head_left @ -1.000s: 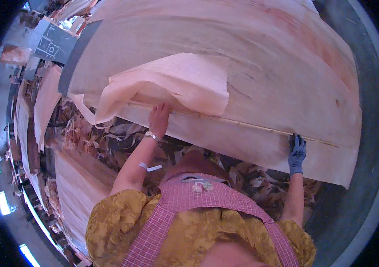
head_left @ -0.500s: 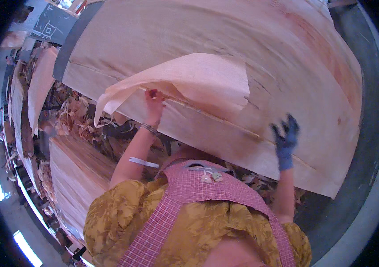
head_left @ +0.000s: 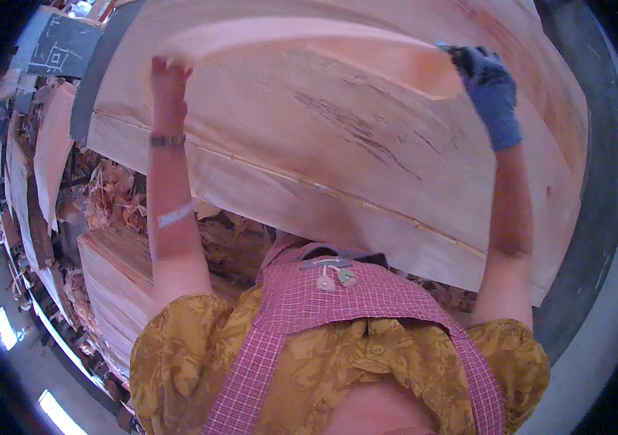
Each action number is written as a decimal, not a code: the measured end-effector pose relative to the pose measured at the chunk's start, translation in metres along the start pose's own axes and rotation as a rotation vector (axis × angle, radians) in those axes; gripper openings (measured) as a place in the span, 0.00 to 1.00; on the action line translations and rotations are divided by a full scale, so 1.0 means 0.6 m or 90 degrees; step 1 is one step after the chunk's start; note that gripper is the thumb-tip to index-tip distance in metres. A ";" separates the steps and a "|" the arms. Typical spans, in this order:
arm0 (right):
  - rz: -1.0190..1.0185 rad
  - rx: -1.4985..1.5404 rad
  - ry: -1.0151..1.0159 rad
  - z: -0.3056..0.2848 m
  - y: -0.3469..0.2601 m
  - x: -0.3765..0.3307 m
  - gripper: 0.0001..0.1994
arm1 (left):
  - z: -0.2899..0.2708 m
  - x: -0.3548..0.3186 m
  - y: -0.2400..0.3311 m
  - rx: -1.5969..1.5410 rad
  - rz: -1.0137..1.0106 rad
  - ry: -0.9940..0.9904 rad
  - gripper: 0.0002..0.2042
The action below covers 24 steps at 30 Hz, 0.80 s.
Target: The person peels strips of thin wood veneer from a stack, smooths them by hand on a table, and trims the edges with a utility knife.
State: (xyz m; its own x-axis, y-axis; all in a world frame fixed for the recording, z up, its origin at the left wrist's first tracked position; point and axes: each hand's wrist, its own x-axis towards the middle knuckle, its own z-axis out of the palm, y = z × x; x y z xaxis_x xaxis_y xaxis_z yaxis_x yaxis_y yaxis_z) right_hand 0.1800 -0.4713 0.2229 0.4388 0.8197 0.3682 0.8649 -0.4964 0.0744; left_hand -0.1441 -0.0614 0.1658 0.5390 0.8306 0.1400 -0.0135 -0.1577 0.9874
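Observation:
My bare left hand (head_left: 169, 88) is raised over the table with curled, slightly blurred fingers, closed at the left end of a thin pale wood veneer sheet (head_left: 309, 40). My right hand (head_left: 484, 78), in a blue-grey glove, grips that sheet's right corner. Between the hands the sheet bows upward, away from me. Beneath it lies a broad stack of veneer (head_left: 381, 134), its top face marked by dark cracks and streaks. A thin light stick or strip (head_left: 327, 192) runs slantwise across the stack near its front edge.
Torn veneer scraps (head_left: 113, 192) are heaped to the left, beside another wood stack (head_left: 117, 268). More veneer sheets (head_left: 55, 148) hang or lean at the far left. A dark board with chalk marks (head_left: 62, 51) stands at the upper left. Dark grey floor (head_left: 602, 181) borders the right side.
Both hands have moved away from me, the left one also leftward. My right hand, open and apart before, now grips the veneer sheet, which is lifted and carried farther up the stack.

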 end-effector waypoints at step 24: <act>0.210 0.029 -0.198 0.148 0.227 -0.360 0.20 | 0.140 -0.133 -0.169 0.740 -0.008 -0.003 0.25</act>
State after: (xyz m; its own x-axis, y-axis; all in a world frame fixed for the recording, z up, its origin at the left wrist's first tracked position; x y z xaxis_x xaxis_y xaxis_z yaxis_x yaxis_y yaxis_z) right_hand 0.2246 -0.6905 0.0714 0.7391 0.6700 0.0695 0.6732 -0.7381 -0.0442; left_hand -0.1150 -0.1568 0.0481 0.5368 0.8340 0.1278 0.7716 -0.5465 0.3256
